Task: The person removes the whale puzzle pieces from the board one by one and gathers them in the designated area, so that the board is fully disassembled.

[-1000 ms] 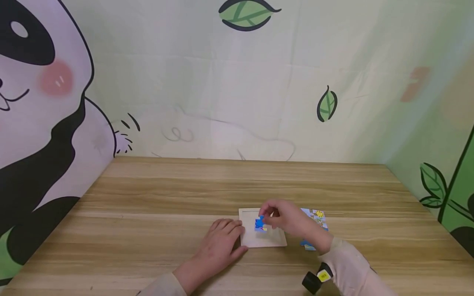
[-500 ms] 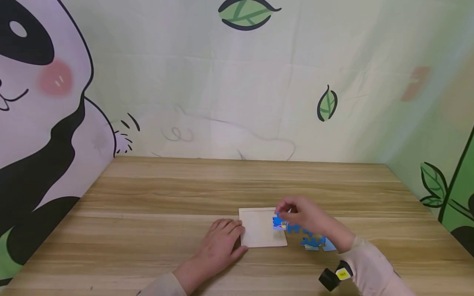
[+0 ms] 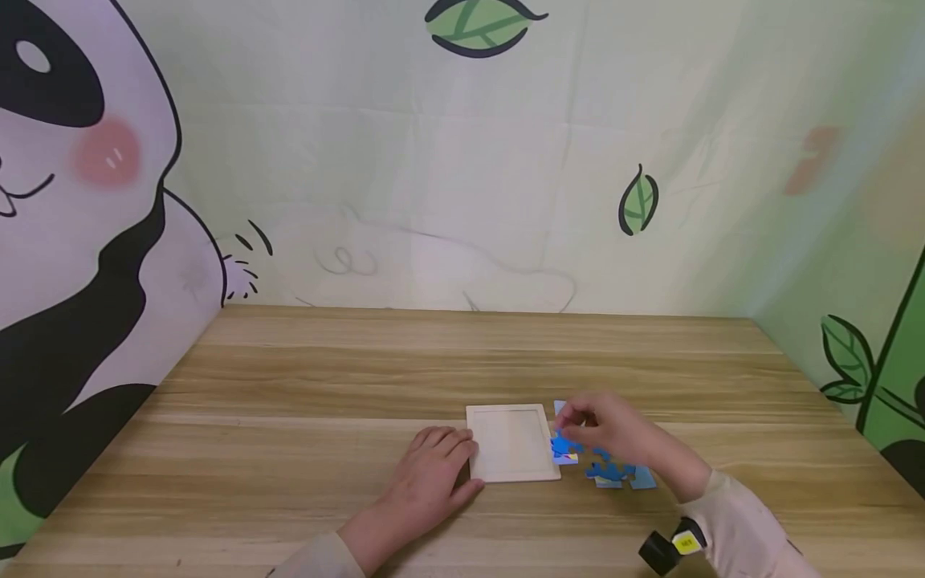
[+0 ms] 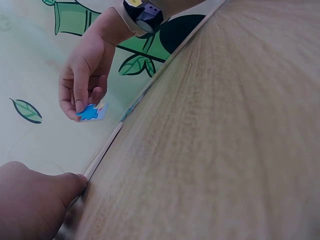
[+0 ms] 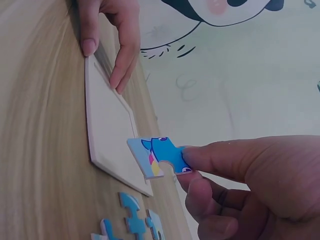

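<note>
My right hand (image 3: 610,429) pinches a blue jigsaw puzzle piece (image 5: 162,156) between thumb and fingertips. In the head view that piece overlaps the right edge of a pale wooden puzzle tray (image 3: 509,443); the right wrist view shows it raised above the table. The tray lies flat, its recess bare. My left hand (image 3: 431,482) rests at the tray's left side, with fingertips and thumb touching the rim. Several loose puzzle pieces (image 3: 609,474) lie right of the tray, some of them hidden beneath my right hand and forearm.
The wooden table (image 3: 347,361) stretches back to a pale wall (image 3: 433,160) printed with leaves and a panda (image 3: 79,185). A black wrist camera (image 3: 668,547) with a yellow label sits on my right sleeve.
My right hand has carried the puzzle piece rightward from over the tray's middle to its right edge, uncovering the recess. My left hand has stayed in place.
</note>
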`<state>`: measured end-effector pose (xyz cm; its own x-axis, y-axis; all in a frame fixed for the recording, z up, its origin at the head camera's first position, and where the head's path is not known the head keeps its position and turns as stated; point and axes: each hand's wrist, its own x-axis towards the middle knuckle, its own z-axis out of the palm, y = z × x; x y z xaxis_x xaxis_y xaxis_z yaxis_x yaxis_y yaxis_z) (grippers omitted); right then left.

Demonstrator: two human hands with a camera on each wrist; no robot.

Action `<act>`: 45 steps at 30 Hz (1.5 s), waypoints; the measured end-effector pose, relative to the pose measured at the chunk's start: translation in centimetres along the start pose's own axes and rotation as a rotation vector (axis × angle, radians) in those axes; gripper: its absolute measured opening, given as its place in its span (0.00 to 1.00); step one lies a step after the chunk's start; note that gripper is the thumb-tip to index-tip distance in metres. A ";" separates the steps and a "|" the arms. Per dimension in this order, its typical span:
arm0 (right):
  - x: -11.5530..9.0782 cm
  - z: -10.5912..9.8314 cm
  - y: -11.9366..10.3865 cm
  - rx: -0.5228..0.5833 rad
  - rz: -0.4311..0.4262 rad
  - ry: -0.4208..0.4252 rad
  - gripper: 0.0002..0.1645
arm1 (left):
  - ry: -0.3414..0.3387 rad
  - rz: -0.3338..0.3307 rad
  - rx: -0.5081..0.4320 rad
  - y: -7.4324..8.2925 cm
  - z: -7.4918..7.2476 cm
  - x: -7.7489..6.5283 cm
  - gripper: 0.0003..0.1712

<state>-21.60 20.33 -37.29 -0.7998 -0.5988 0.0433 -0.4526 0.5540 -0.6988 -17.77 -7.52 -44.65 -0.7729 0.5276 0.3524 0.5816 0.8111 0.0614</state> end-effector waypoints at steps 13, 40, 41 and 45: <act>-1.0 0.7 1.6 0.044 0.071 -0.041 0.05 | -0.004 -0.005 -0.004 0.0 -0.1 0.0 0.22; -1.5 2.1 2.4 -0.120 0.097 0.053 0.02 | 0.000 -0.003 0.005 0.1 -0.1 0.0 0.22; -1.5 2.1 2.4 -0.123 0.098 0.055 0.02 | 0.001 -0.003 0.007 0.1 -0.1 0.0 0.22; -1.6 2.2 2.4 -0.107 0.108 0.049 0.04 | -0.005 0.000 0.008 0.1 -0.1 0.0 0.22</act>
<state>-20.54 21.33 -40.62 -0.8632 -0.5049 0.0081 -0.3998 0.6736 -0.6216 -17.70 -7.47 -44.58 -0.7742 0.5289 0.3478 0.5796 0.8131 0.0537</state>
